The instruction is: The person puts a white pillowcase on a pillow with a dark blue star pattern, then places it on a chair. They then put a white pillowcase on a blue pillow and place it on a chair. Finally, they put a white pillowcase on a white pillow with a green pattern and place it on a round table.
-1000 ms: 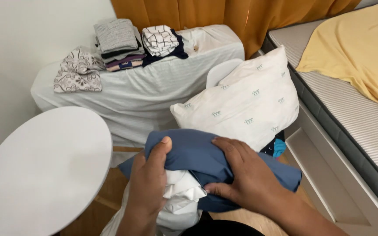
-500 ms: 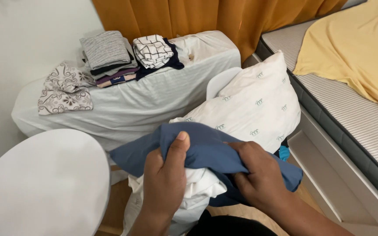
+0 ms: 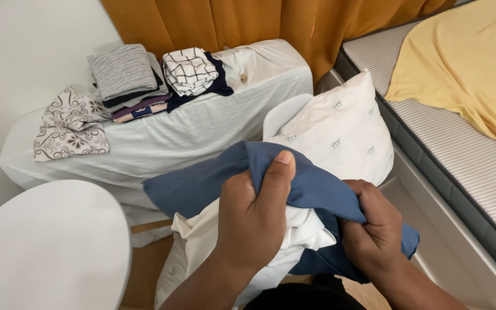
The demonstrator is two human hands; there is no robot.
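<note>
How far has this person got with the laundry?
Done, it seems: folded clothes sit stacked on the sheet-covered surface, with a patterned cloth beside them. In hand: the left hand and right hand both grip a blue garment, not yet folded. Left: a rumpled white cloth under it.

A white wall (image 3: 24,40) is seen at the left, orange curtains (image 3: 248,26) behind. A round white table (image 3: 41,247) is placed below, a striped mattress (image 3: 460,155) at the right.
</note>
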